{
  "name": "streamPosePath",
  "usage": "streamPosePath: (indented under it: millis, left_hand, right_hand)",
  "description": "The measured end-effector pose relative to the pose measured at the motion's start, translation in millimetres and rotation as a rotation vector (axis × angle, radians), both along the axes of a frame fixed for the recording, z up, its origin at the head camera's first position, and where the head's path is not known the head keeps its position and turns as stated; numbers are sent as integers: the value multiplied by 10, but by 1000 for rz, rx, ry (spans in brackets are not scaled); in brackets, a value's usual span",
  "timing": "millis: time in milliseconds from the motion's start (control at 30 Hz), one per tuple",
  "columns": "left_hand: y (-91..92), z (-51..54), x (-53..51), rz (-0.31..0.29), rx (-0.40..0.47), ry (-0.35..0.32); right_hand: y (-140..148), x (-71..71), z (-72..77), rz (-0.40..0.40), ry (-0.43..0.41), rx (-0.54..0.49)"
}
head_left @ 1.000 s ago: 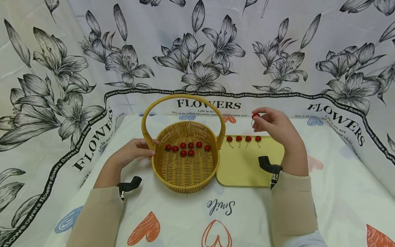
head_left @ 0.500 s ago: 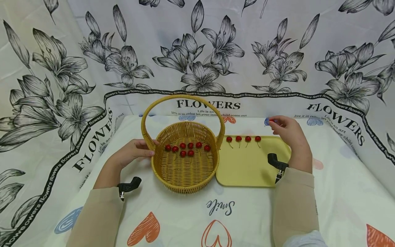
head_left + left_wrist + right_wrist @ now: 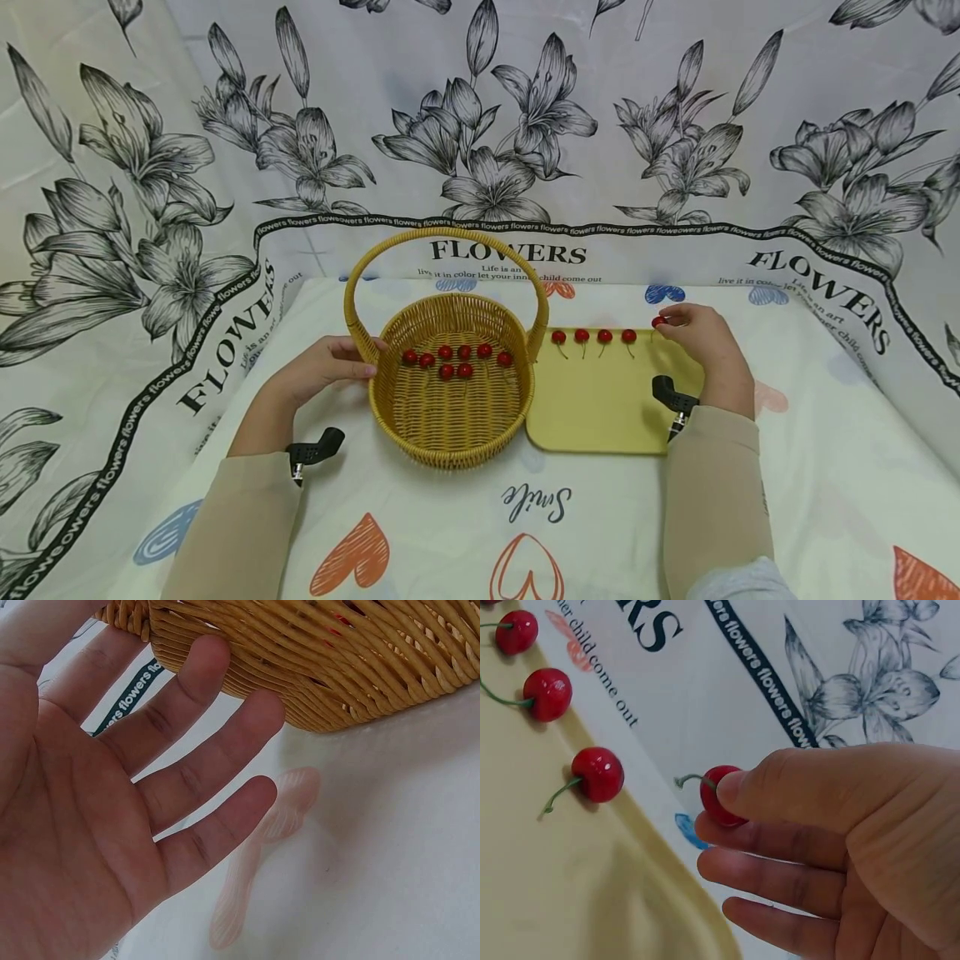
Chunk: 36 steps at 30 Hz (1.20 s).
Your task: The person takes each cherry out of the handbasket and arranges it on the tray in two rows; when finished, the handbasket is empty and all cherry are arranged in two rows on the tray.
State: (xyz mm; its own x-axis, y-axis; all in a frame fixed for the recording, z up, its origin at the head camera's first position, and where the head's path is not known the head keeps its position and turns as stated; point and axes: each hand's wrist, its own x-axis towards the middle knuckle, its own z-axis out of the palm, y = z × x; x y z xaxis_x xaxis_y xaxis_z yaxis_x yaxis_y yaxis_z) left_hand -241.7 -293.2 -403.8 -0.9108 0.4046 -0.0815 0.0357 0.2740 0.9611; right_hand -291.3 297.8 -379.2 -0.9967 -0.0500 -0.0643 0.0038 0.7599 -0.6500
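Note:
A round wicker basket (image 3: pixel 452 454) with a tall arched handle stands in the middle of the head view, several red cherries (image 3: pixel 446 372) inside it. At its left side my left hand (image 3: pixel 324 367) holds the rim by the foot of the handle, between thumb and index finger. In the left wrist view the other fingers (image 3: pixel 217 810) are spread beneath the woven wall (image 3: pixel 300 667). Over the far right corner of a yellow tray (image 3: pixel 592 408), my right hand (image 3: pixel 705 342) pinches one cherry (image 3: pixel 718 796) between thumb and index finger, its green stem pointing away from the palm.
Several cherries (image 3: pixel 604 337) lie in a row along the tray's far edge, stems toward the near side. The tray sits against the basket's right side. Behind the table hangs a flower-printed cloth (image 3: pixel 675 150). Printed hearts mark the tablecloth (image 3: pixel 420 533).
My right hand has moved right with the cherry, then down toward the tray's far right corner. My left hand and the basket have stayed in place.

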Motion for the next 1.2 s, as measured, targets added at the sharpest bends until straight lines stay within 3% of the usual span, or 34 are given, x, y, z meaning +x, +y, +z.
streamPosePath:
  millis: [333, 533, 733, 933, 1200]
  left_hand:
    - [-2, -1, -5, 5, 5, -7]
    - [1, 2, -8, -1, 3, -2]
    - [16, 10, -10, -2, -5, -1]
    - [14, 12, -2, 1, -1, -9]
    - [-4, 0, -11, -3, 8, 0]
  right_hand:
    - [14, -51, -185, -18, -66, 48]
    - [35, -98, -335, -10, -24, 70]
    - [49, -112, -376, -33, -41, 73]
    - [49, -40, -248, -16, -56, 47]
    - [-5, 12, 72, 14, 56, 11]
